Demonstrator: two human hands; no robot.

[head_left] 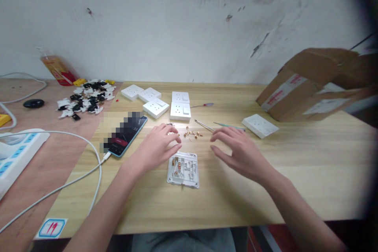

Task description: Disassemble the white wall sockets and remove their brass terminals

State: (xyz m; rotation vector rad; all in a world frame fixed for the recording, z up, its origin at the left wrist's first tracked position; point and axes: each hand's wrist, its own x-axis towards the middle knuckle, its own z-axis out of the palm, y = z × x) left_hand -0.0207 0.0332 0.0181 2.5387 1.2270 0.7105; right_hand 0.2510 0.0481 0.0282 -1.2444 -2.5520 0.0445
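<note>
The socket shell (191, 181) lies just bodyward of the left hand (162, 143), farther from the right hand (238, 149) — both loosely curled, thumbs apart, apparently holding nothing.

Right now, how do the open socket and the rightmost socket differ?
The open socket shows coppery parts inside; the rightmost socket shows a closed white face. The open socket lies nearer the camera; the rightmost socket lies farther back, by the box. Both look squarish.

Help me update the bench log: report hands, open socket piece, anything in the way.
Left hand open, beside loose brass parts. Right hand open, near metal rod. Socket piece flat, inner side up; nothing lying across it.
</note>
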